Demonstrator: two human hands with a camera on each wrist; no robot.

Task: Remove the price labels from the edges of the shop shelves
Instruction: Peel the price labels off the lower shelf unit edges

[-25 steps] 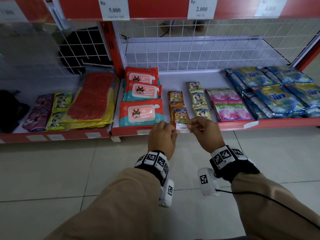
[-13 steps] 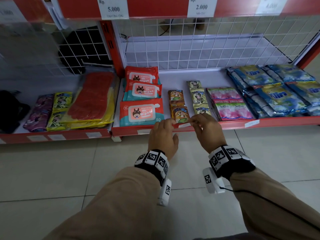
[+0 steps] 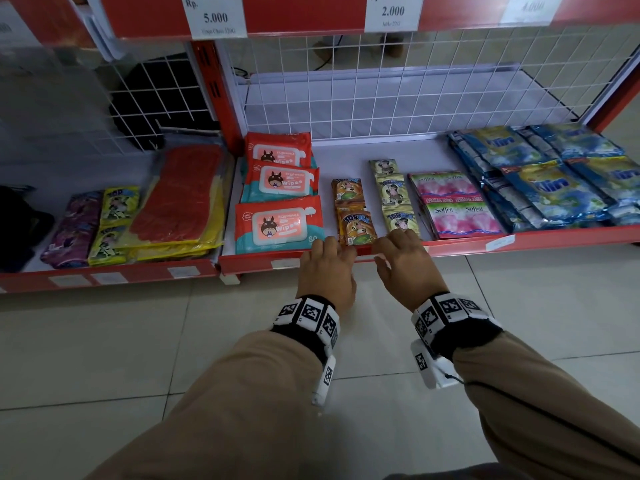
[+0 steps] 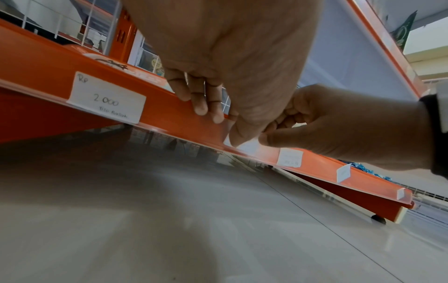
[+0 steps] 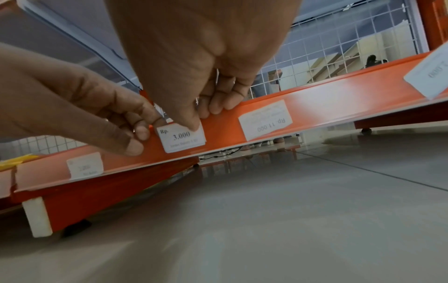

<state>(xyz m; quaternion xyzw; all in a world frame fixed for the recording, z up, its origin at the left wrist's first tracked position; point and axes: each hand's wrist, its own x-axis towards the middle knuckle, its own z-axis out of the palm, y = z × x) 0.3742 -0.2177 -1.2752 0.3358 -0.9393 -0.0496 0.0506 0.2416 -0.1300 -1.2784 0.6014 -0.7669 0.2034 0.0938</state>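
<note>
A white price label (image 5: pixel 183 139) printed "3.000" sits in the red edge strip (image 5: pixel 327 101) of the bottom shelf. My right hand (image 5: pixel 206 118) pinches its top right corner, thumb on the face and fingers curled over the strip. My left hand (image 5: pixel 139 140) grips the strip at the label's left edge with thumb and forefinger. In the left wrist view both thumbs cover most of the label (image 4: pixel 247 147). In the head view my left hand (image 3: pixel 332 247) and right hand (image 3: pixel 398 244) rest side by side on the shelf edge (image 3: pixel 460 245) and hide the label.
More labels sit in the same strip: an upside-down "11.000" label (image 5: pixel 265 120), a handwritten "2.000" label (image 4: pixel 106 97), a tilted label (image 3: pixel 499 242). Wipes packs (image 3: pixel 278 225) and sachets (image 3: pixel 356 226) lie just behind my hands. The upper shelf edge carries a "5.000" label (image 3: pixel 216 17). Tiled floor lies below.
A second ago both hands held the "3.000" label just in front of the shelf edge. They moved forward onto the edge, and the label now sits in the strip.
</note>
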